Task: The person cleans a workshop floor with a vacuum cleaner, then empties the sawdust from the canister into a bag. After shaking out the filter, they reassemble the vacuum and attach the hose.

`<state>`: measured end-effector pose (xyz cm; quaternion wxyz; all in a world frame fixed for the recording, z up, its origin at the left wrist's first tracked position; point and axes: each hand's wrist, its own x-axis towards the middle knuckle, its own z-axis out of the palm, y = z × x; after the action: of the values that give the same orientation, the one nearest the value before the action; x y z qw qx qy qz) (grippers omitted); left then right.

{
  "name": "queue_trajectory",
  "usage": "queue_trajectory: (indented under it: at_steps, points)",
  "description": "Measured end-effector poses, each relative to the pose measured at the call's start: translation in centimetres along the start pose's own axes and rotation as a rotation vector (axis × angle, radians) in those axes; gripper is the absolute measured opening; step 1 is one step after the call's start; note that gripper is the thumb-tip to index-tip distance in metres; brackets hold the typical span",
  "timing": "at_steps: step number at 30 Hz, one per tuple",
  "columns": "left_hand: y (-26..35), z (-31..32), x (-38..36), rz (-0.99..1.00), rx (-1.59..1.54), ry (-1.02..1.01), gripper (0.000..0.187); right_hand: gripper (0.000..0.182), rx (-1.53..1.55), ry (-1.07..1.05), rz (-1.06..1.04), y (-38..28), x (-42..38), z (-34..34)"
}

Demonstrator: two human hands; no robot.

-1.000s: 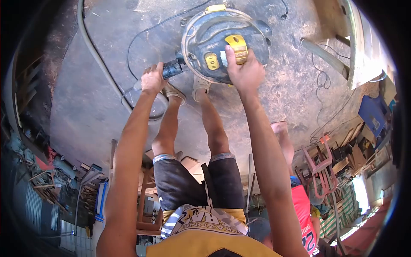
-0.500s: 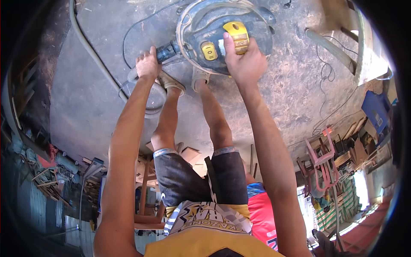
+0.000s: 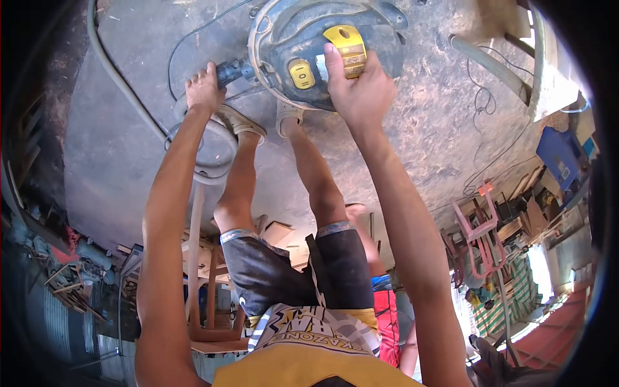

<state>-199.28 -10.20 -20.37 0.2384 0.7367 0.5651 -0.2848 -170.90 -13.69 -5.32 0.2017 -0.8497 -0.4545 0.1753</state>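
Note:
A round, dusty black vacuum cleaner [image 3: 277, 48] stands on the floor in front of my feet. My right hand [image 3: 363, 87] is wrapped round the yellow handle [image 3: 345, 42] on its lid, the thumb lying along the top. Beside the handle sits a yellow rocker switch [image 3: 301, 74]. My left hand [image 3: 205, 90] is closed round the hose end by the black connector [image 3: 233, 72], which joins the vacuum's side. From there the grey hose [image 3: 227, 151] curls into a loop by my foot. Part of the hose is hidden under my left hand and forearm.
A long grey tube [image 3: 119, 77] lies along the floor at the left. Thin cables [image 3: 480, 113] trail at the right, near a pink chair [image 3: 477, 238] and a blue container [image 3: 561, 161]. Behind me are wooden furniture [image 3: 209, 290] and a person in red [image 3: 387, 322].
The vacuum and both hands sit slightly further left in view, with the same grips. The hose loop has shifted left. The person in red behind has changed position.

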Motion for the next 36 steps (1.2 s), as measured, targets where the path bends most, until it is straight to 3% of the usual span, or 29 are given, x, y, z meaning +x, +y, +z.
queue_trajectory:
  at_steps: [8,14,23,26,36]
  points:
    - [-0.1,0.5,-1.3,0.113,-0.019,0.052,0.064,0.053,-0.031,0.007,-0.029,0.2,0.0,0.0]
    - [-2.3,1.1,0.3,0.253,-0.273,0.064,0.062,0.054,-0.030,-0.032,-0.018,0.5,-0.1,0.0]
    - [-0.2,0.5,-1.6,-0.006,-0.239,0.088,0.058,0.052,-0.067,0.052,-0.075,0.7,-0.1,0.4]
    - [-0.5,0.4,-1.5,0.070,-0.266,0.113,0.059,0.052,-0.014,0.049,-0.064,0.9,-0.1,0.6]
    - [-0.5,0.9,-0.2,0.047,-0.258,0.095,0.060,0.052,-0.017,0.042,-0.067,1.1,-0.2,0.8]
